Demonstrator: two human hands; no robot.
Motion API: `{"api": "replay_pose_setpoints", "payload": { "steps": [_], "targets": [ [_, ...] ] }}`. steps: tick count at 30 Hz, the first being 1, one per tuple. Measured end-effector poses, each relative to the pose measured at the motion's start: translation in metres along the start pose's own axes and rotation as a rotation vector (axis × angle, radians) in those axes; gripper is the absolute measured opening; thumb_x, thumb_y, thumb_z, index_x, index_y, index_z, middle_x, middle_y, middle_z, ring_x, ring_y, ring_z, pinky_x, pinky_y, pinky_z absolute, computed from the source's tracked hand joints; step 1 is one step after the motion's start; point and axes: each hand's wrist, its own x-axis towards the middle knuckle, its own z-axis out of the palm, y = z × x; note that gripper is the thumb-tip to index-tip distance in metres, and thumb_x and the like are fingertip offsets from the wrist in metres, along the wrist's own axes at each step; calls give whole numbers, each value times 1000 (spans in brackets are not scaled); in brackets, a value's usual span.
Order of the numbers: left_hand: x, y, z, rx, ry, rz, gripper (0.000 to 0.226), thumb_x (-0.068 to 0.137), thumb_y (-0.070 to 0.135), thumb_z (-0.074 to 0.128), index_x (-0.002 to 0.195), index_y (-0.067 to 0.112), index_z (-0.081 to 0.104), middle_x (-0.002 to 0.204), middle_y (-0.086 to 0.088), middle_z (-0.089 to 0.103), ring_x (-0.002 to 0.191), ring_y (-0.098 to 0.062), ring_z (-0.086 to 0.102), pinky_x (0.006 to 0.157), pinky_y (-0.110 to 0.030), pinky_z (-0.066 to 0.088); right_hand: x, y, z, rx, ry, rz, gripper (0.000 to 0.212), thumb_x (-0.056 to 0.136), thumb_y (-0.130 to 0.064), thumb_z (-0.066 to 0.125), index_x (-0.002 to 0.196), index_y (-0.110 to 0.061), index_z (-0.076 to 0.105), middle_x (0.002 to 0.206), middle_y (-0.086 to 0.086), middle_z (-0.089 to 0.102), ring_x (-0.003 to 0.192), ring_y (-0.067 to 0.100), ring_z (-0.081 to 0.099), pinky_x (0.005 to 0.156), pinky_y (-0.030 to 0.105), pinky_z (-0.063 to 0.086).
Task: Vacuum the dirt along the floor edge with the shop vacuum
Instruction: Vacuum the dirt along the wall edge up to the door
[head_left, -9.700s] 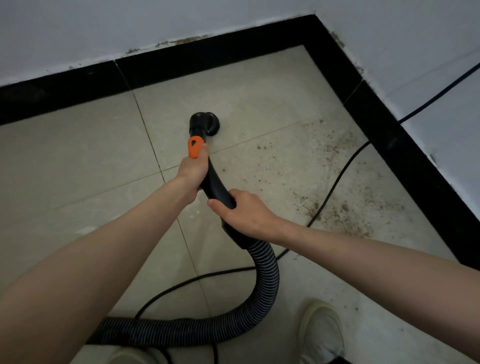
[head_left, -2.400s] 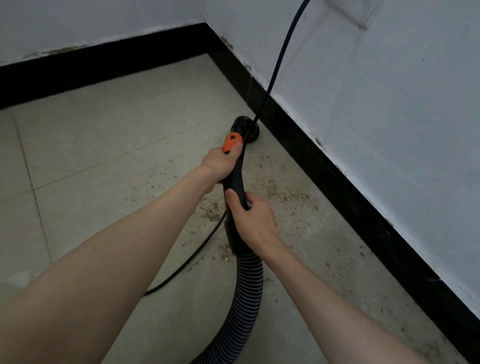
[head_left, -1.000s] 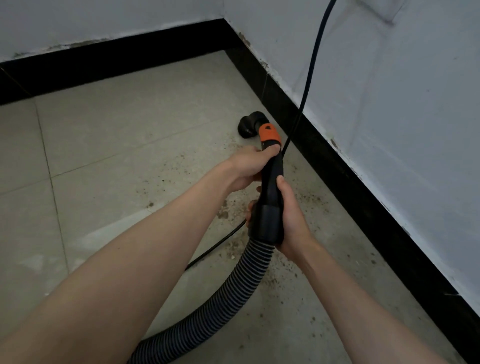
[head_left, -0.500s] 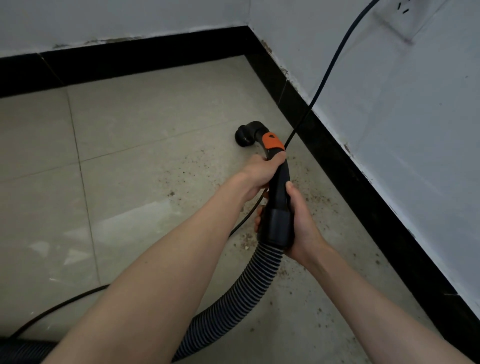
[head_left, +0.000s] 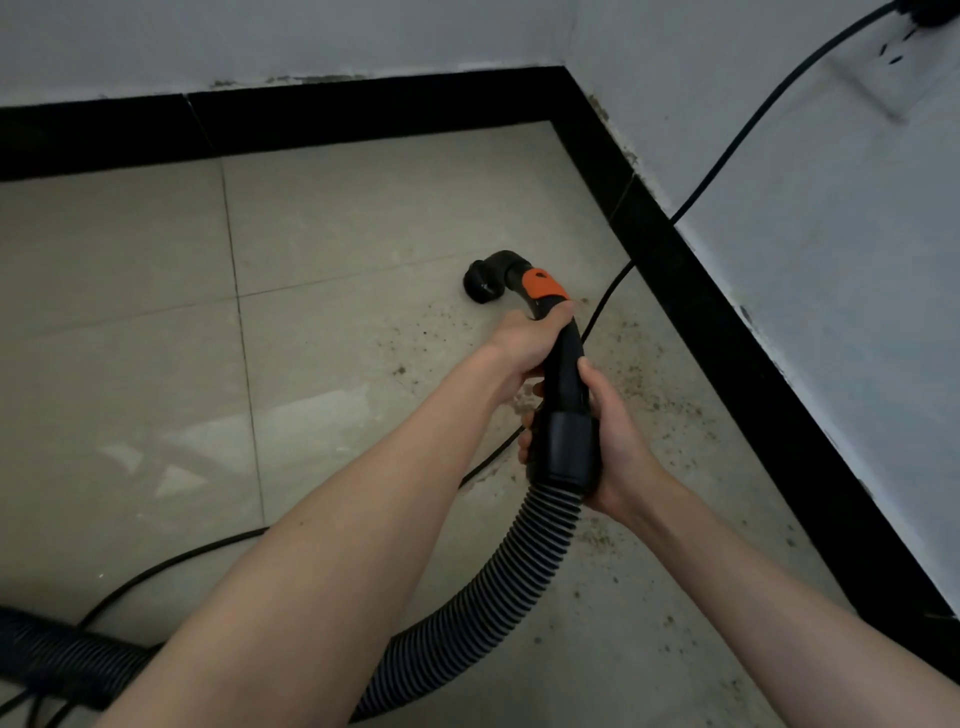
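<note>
Dim, soft light; faint glare on floor tiles; wide-angle edge bending.

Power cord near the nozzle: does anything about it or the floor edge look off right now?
Yes. The power cord drops from the wall and trails across the dirt beside the baseboard, passing under the wand held by the left hand and right hand. It crosses the patch left to vacuum. The nozzle sits left of it.
</note>
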Motion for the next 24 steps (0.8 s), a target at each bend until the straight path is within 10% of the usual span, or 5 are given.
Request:
{"api": "replay_pose_setpoints", "payload": {
  "steps": [24],
  "targets": [
    [-64, -7, -108, -92, 265, -36, 26, 93, 33, 56, 87, 9, 52, 83, -5, 57, 71, -17, 58, 63, -27, 53, -13, 48, 60, -675, -162, -96, 40, 99, -44, 45, 91, -6, 54, 70, 19, 67, 55, 29, 63, 56, 35, 55]
  ]
}}
